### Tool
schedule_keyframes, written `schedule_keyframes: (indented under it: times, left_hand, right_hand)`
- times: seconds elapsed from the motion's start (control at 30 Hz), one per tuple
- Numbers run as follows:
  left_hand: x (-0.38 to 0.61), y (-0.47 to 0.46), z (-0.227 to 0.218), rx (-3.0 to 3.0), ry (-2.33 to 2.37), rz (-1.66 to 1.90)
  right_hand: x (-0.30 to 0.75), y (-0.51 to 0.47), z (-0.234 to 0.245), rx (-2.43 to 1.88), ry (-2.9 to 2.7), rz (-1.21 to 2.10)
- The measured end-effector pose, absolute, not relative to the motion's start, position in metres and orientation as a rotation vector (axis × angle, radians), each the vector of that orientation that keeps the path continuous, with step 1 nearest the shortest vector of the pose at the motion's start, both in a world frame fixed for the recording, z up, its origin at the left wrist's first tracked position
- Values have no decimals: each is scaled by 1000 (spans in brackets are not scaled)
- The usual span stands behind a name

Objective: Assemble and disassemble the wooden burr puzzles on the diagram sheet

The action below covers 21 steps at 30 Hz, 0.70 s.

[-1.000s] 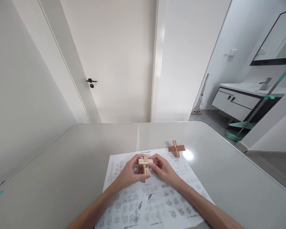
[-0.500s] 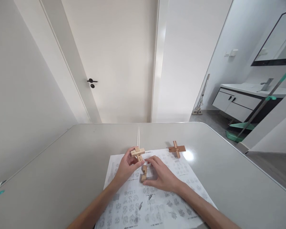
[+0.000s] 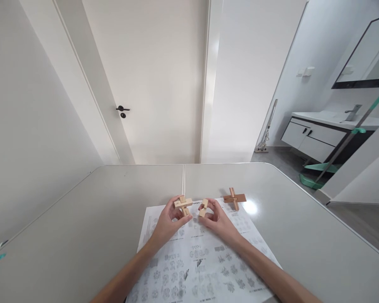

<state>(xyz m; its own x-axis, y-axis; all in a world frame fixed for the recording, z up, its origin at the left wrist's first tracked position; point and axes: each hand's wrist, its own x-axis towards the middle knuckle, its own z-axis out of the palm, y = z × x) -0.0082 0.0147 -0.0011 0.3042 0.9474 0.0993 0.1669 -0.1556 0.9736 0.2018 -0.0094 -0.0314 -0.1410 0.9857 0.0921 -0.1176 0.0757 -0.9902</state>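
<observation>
My left hand (image 3: 171, 216) is closed around a partly joined set of pale wooden puzzle pieces (image 3: 183, 203), which cross one another. In my right hand (image 3: 217, 218) a single notched wooden puzzle piece (image 3: 204, 208) is pinched between thumb and fingers, standing nearly upright. The two hands face each other over the upper part of a printed instruction sheet (image 3: 177, 269), with a small gap between what they hold. A reddish-brown wooden cross-shaped puzzle (image 3: 234, 198) lies behind my right hand, at the sheet's top right corner.
The sheet lies on a pale grey table (image 3: 97, 223) with a seam down its middle. Past the table's far edge is a white door (image 3: 158, 84). At the right are a washbasin cabinet (image 3: 316, 134), a mop (image 3: 268, 126) and a green dustpan (image 3: 311, 181).
My right hand has picked up the notched wooden piece from the sheet and raised it beside the left hand's pieces. My left hand has hardly moved.
</observation>
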Motion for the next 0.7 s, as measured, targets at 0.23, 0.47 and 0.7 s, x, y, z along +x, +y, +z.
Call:
schedule_keyframes:
  times: [0.23,0.47,0.7]
  left_hand:
    - [-9,17,-9,1573,1046,983]
    - [-8,17,-12,1591,1042,958]
    - [-6,12,-10,1633,1063,921]
  right_hand:
    - [212,-1,-28,-870,-1040,1368]
    - [210,0,-32,-866,-998,1395]
    - [206,-8,-27,-935,-1281,1189]
